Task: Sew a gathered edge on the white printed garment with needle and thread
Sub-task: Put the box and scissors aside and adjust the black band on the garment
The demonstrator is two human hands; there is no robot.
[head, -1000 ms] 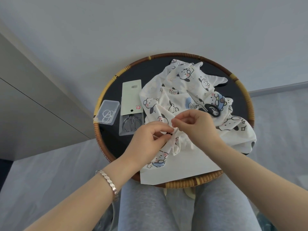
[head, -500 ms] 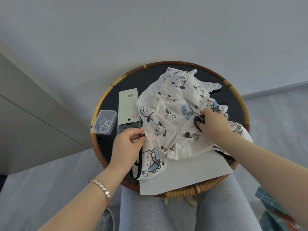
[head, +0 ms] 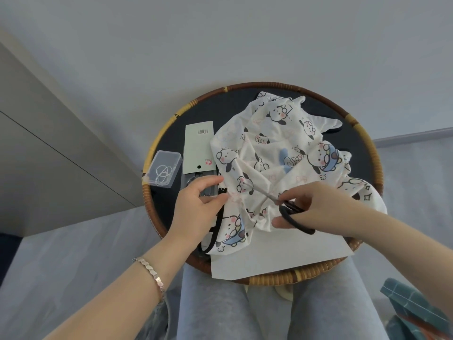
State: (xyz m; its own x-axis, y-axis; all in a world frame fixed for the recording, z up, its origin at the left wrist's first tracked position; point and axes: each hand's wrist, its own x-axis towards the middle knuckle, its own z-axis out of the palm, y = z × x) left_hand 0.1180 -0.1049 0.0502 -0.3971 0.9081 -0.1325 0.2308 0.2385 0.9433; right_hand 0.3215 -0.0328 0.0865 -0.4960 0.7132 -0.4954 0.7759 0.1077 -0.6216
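The white garment (head: 267,153) printed with cartoon dogs lies crumpled on a round tray (head: 375,158) resting on my lap. My left hand (head: 198,207) pinches the garment's left edge between thumb and fingers, beside a black strap (head: 215,231). My right hand (head: 316,207) holds black-handled scissors (head: 291,213), its fingers through the loops, blades pointing left over the cloth toward my left hand. No needle or thread shows clearly.
A clear plastic box (head: 164,171) of thin rings sits at the tray's left. Beside it lies a green packaging card (head: 198,146) with a blister pack below. A white paper sheet (head: 279,253) lies under the garment near me. A teal item (head: 414,307) sits lower right.
My right hand left the seam, reached right, picked up the scissors and brought them back toward my left hand. My left hand shifted left with the garment's edge.
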